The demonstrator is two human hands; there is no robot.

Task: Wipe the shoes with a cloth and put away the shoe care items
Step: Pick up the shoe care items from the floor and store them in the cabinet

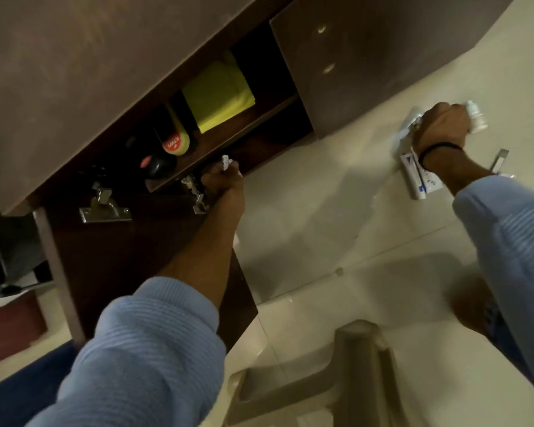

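Nearest to me stood a beige plastic stool [352, 359] on the pale tiled floor [321, 211], in front of the brown cabinet [105, 72] and a little to its right. The cabinet door [121, 257] hung open toward the person, with a metal hinge [105, 208] showing on its inner side.

The person wore a light blue ribbed sweater and reached out with both arms. The left hand [225, 183] was at the front edge of the cabinet shelf. Its fingers were curled around a small white thing [225, 161], which was too blurred for me to tell what it was. The right hand [441, 124] was low at the floor, well to the right of the cabinet, with a black band on the wrist. Its fingers were closed around a white bottle [477, 117]. A white tube [423, 183] lay on the floor just under that wrist.

Farther in, on the cabinet shelf, were the care items. A black round item [158, 166] lay near the front, a yellow polish bottle [176, 140] with a red label lay behind it, and the folded yellow cloth [219, 97] was beside the bottle, deeper in the cabinet.
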